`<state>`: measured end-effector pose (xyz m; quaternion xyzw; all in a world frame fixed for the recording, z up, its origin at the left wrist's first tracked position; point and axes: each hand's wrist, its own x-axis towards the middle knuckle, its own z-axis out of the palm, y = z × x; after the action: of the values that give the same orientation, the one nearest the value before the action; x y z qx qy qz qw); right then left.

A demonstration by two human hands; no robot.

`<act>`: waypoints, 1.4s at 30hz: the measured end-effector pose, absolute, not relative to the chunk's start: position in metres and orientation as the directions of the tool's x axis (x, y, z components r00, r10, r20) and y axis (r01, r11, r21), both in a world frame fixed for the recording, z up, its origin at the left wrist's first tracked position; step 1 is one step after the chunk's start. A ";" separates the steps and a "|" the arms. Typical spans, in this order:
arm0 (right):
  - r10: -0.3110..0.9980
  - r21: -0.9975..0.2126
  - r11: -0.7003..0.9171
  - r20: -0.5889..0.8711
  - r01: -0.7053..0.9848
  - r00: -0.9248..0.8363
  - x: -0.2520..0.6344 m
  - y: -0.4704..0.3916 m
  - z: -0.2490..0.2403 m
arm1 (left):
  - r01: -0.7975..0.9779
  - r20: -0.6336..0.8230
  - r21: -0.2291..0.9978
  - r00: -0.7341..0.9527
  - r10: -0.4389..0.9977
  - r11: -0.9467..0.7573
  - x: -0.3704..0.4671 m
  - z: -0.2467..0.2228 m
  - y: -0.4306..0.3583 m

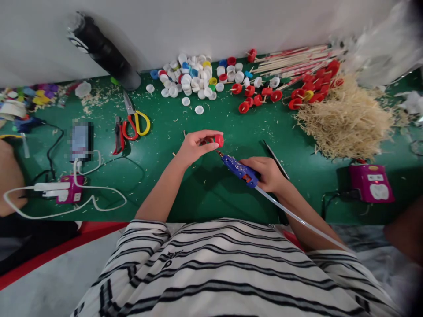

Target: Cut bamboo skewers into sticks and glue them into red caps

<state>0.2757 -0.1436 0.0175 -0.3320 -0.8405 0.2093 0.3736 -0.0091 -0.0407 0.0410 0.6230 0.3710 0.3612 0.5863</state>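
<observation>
Pinched between the thumb and fingers of my left hand (197, 146) is a small red bottle cap (219, 140), held above the green table (158, 176). My right hand (266, 172) is wrapped round a blue hot glue gun (238, 169), its nozzle pointing up and left, close below the cap. Whether the nozzle touches the cap I cannot tell. A long clear glue stick (297, 216) runs out of the gun's back over my right forearm. Just beyond my right hand lies a thin dark rod (276, 159).
Scissors (135, 119) and red-handled pliers (118, 137) lie left. Bottle caps (190, 79), bamboo sticks (294, 61) and a heap of straw-like shavings (346, 116) line the back. A black bottle (105, 53) stands near the wall. Purple power sockets (372, 182) and white cables (109, 188) flank me.
</observation>
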 end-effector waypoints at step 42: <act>0.751 -0.575 0.659 0.460 0.485 -0.475 0.277 -0.144 0.014 | -0.147 0.073 0.989 0.508 0.858 0.003 -0.016 0.023 -0.032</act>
<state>0.2767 -0.1437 0.0144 -0.3687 -0.8382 0.1862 0.3560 -0.0161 -0.0320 0.0231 0.5866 0.3030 0.3927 0.6402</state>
